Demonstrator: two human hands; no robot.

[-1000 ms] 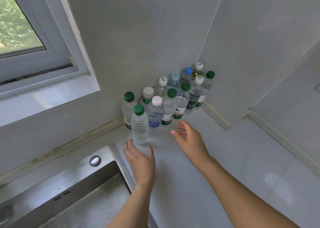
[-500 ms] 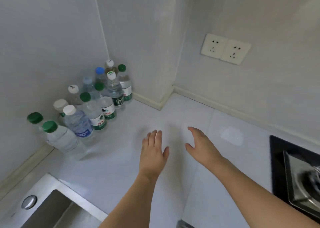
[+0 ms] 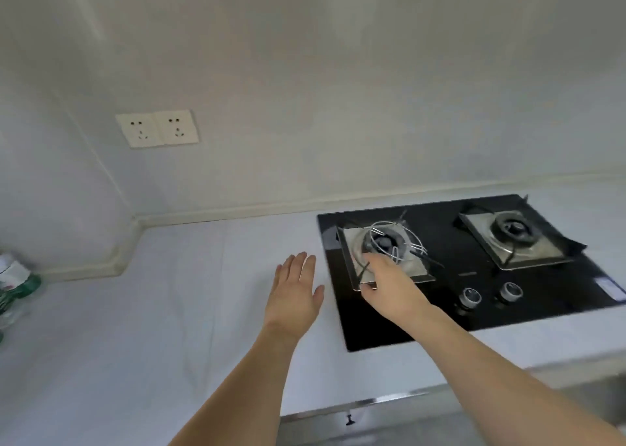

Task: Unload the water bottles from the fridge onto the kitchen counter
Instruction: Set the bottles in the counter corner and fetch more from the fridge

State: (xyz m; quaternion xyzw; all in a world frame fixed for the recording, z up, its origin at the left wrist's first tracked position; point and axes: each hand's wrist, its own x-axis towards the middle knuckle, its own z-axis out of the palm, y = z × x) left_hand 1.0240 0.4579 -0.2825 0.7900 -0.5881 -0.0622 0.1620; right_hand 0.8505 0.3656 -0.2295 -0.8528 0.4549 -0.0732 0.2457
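Note:
Only a blurred edge of the water bottles (image 3: 15, 286) shows at the far left of the white kitchen counter (image 3: 152, 310), with green-and-white labels. My left hand (image 3: 294, 293) hovers over the counter's middle, flat, fingers apart, holding nothing. My right hand (image 3: 389, 286) is stretched out over the front left corner of the black gas hob (image 3: 474, 276), empty, with its fingers loosely spread. The fridge is out of view.
The hob has two burners on steel trays and two knobs (image 3: 491, 293) near its front. A double wall socket (image 3: 157, 128) sits on the back wall. The counter's front edge (image 3: 372, 400) runs below my arms, with a cabinet front under it.
The view has swung right, away from the bottle cluster and sink toward the hob. Both hands have left the bottles and moved right with it, still empty.

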